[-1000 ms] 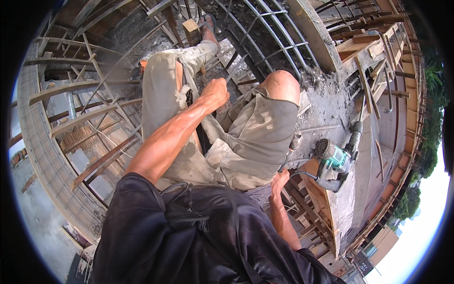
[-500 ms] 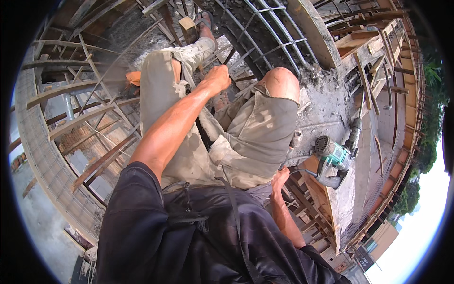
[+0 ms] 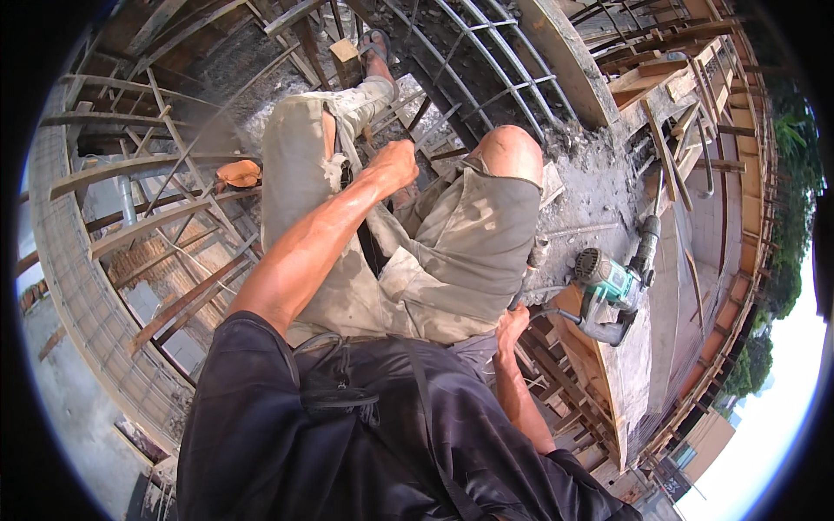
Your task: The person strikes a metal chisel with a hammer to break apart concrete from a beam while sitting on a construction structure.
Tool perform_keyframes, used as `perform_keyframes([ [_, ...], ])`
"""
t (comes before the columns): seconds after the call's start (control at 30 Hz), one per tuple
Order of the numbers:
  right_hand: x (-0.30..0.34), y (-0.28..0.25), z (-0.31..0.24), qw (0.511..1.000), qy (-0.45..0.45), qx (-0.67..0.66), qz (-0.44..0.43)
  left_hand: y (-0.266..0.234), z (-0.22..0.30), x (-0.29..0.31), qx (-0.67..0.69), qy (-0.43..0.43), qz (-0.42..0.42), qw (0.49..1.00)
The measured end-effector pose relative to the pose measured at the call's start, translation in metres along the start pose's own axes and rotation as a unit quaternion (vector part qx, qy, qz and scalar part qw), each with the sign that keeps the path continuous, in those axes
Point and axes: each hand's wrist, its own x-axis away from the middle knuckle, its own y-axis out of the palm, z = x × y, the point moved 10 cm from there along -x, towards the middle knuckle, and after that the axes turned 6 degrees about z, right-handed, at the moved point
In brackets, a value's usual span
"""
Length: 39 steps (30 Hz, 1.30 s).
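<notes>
1. Left hand (image 3: 395, 165) is balled into a fist out between the knees, closed around a rebar (image 3: 415, 122) as far as I can tell, probably to steady the body over the drop.
2. That arm is stretched almost straight, forearm running up over the thigh.
3. Right hand (image 3: 511, 323) sits low by the hip, fingers curled on the slab edge (image 3: 556, 286), bracing. Can't tell if it grips anything.
4. Green drill (image 3: 612, 286) lies on the concrete just beside that hand, not touching it.
</notes>
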Motion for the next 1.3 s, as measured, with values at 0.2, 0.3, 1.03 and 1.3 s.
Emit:
perform_keyframes([
  [0.2, -0.004, 0.007, 0.013, 0.999, 0.008, -0.045, -0.007, -0.022, -0.016, -0.013, -0.008, -0.017, 0.072, 0.997],
  [0.3, 0.0, 0.006, 0.023, 0.998, 0.02, -0.057, -0.002, -0.015, -0.016, -0.012, -0.009, -0.028, 0.06, 0.998],
  [1.03, -0.001, 0.002, 0.006, 1.0, 0.008, 0.02, 0.0, 0.017, -0.025, -0.003, 0.081, -0.059, 0.041, 0.994],
  [1.3, -0.001, 0.005, 0.007, 0.998, 0.022, -0.058, -0.008, 0.026, -0.015, -0.002, 0.239, -0.154, -0.075, 0.956],
])
